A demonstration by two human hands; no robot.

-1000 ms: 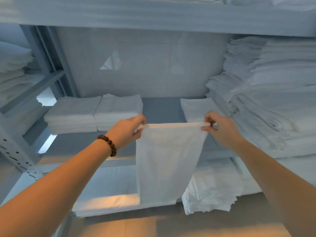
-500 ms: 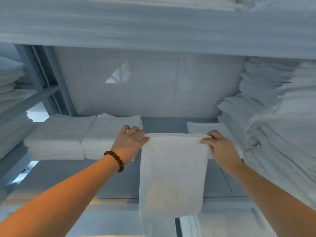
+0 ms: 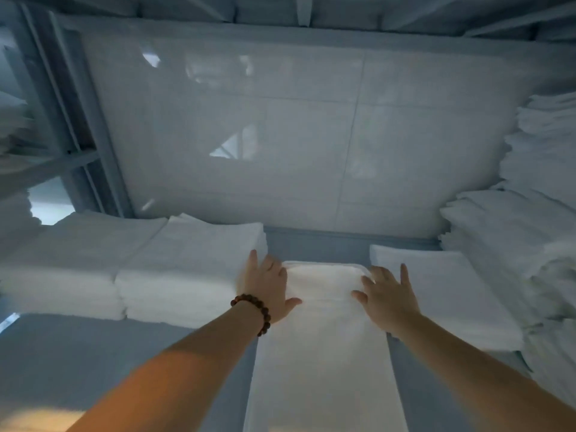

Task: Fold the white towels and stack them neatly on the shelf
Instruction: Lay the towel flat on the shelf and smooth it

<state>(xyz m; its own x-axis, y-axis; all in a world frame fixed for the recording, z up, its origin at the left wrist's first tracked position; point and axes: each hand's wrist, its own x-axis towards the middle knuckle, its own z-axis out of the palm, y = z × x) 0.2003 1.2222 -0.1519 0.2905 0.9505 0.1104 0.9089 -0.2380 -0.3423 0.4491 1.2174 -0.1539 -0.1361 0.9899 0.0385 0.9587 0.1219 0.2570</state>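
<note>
- The towel (image 3: 324, 363) lies flat on the shelf (image 3: 93, 353) as a long narrow strip. It runs from 6 o'clock at the bottom edge of the view toward 12. Its far end looks doubled over into a thicker band.
- The left hand (image 3: 265, 288) sits at the 9 o'clock side of that far end. Its grip is spread: palm down, fingers straight, thumb lying on the cloth. I cannot tell whether the fingertips touch the towel or the pile beside it. A bead bracelet (image 3: 255, 311) circles the wrist.
- The right hand (image 3: 389, 302) sits at the 3 o'clock side — grip spread too, fingers fanned and palm down. The thumb and nearer fingers rest on the cloth and pinch nothing.
- At 9 o'clock of the towel, an inner stack (image 3: 193, 269) stands just beside the left hand. An outer stack (image 3: 62, 263) touches its far side.
- At 3 o'clock, a low stack (image 3: 442, 291) lies just beside the right hand. A tall pile (image 3: 539, 198) with ragged edges rises at 2 o'clock.
- Farthest off is a glossy tiled wall (image 3: 280, 135) at 12 — pale reflections show on it. A rack post (image 3: 78, 126) stands at 10, and the underside of an upper shelf (image 3: 311, 10) runs along the top.
</note>
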